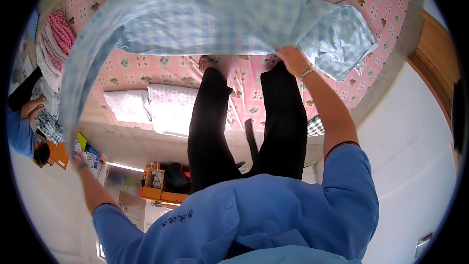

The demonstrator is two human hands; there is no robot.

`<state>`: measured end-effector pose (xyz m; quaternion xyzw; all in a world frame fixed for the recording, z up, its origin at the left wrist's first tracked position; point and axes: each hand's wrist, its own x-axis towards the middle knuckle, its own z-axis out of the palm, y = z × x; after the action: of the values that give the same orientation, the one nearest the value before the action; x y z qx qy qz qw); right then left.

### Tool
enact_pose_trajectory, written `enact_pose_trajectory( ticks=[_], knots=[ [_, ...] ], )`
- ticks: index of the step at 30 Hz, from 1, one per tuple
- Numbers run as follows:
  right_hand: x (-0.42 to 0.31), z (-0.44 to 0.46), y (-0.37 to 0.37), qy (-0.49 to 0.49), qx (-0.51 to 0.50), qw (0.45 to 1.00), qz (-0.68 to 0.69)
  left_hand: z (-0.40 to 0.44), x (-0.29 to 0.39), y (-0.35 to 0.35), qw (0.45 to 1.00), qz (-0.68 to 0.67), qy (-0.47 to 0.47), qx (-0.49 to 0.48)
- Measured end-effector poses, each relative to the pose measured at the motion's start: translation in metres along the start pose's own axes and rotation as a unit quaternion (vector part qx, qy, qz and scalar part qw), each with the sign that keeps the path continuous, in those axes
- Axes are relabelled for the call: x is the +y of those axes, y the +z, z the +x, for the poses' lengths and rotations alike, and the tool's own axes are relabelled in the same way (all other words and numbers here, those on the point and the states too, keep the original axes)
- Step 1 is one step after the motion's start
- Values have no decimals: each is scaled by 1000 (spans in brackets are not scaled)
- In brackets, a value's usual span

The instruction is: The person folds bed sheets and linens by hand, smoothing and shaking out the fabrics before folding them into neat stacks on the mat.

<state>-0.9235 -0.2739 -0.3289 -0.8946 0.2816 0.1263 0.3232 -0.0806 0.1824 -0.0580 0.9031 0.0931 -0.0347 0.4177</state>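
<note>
A blue-and-white checked sheet (pixel 195 24) sweeps in a wide arc across the view, partly blurred by motion. My left hand (pixel 78 162), far out to the left and blurred, is closed on one end of it. Closer to the middle, my right hand (pixel 292 60) grips the sheet's near edge in front of my knee. Beyond that hand, a crumpled part of the sheet lies on the pink patterned bedspread (pixel 364 7). Under the arc, the sheet's middle hides part of the bedspread.
Two white pillows (pixel 171 107) lie to the left of my legs. At far left another person (pixel 22 127) in blue handles checked cloth, near a pink bundle (pixel 61 32). An orange wooden shelf (pixel 163 195) stands at lower left, a wooden door frame (pixel 437 63) at right.
</note>
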Motion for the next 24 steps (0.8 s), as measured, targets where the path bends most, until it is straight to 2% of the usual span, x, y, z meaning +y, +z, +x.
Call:
enact_pose_trajectory(
  ticks=[1, 2, 3, 4, 5, 6, 7, 9, 11, 13, 14, 15, 17, 20, 24],
  knots=[
    [8, -1, 44, -1, -21, 1000, 1, -51, -52, 5, 995, 18, -97, 32],
    [3, 5, 55, 12, -61, 998, -14, -101, -99, 16, 980, 29, -191, 42],
    [17, 5, 98, -4, -51, 998, -43, -149, -137, 33, 961, 33, -274, 33],
    [23, 9, 121, 20, -70, 995, -65, -199, -163, 55, 940, 31, -339, -8],
    [26, 16, 141, 43, -89, 991, -86, -255, -173, 89, 937, 52, -324, -119],
    [33, 22, 164, 52, -105, 987, -111, -310, -161, 132, 923, 19, -341, -177],
    [39, 28, 177, 51, -105, 987, -110, -375, -127, 184, 900, 70, -305, -304],
    [43, 36, 200, 28, -117, 984, -131, -449, -85, 244, 850, 160, -219, -452],
    [53, 33, 225, 34, -110, 987, -113, -489, -68, 260, 783, 192, -34, -591],
    [59, 22, 232, 30, 11, 999, -12, -513, -56, 259, 679, 273, 239, -638],
    [60, 16, 226, 21, -12, 1000, -12, -529, -56, 255, 714, 260, 169, -628],
    [63, 11, 223, 21, -14, 1000, -10, -536, -65, 250, 696, 287, 188, -631],
    [68, 3, 218, -43, -22, 998, -45, -540, -75, 242, 598, 303, 354, -652],
    [73, 10, 232, -22, -17, 996, -79, -546, -77, 251, 624, 320, 348, -622],
    [68, 26, 261, 49, -21, 992, -114, -542, -82, 249, 627, 324, 354, -613]
  ],
)
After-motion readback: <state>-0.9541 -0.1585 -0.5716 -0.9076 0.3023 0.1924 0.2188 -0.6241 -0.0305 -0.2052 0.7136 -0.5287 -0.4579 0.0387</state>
